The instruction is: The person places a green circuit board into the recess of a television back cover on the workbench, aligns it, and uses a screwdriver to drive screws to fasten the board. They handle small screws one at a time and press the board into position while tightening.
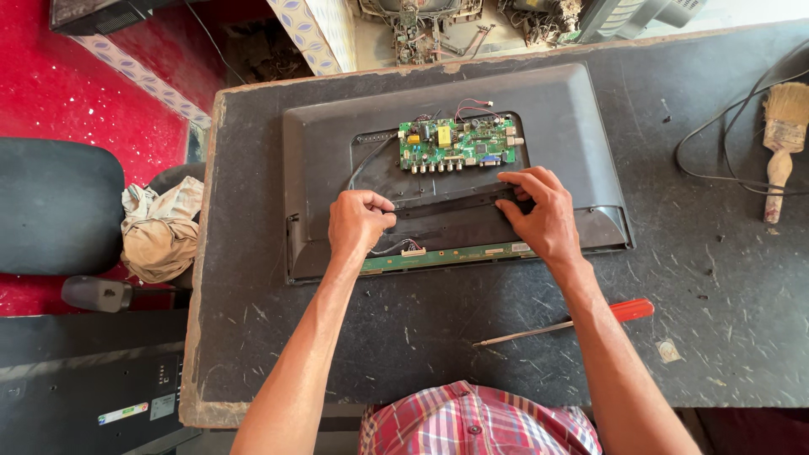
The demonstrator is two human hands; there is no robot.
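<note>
A black flat-screen set lies face down on the dark worktable, its back opened. A green circuit board sits in the recess near the top. A narrow green strip board runs along the near edge. A black cover strip lies across the middle. My left hand is closed on the strip's left end. My right hand grips its right end with spread fingers.
A red-handled screwdriver lies on the table near my right forearm. A paintbrush and a black cable lie at the right. A cloth rests on a chair at the left; old electronics stand beyond the far edge.
</note>
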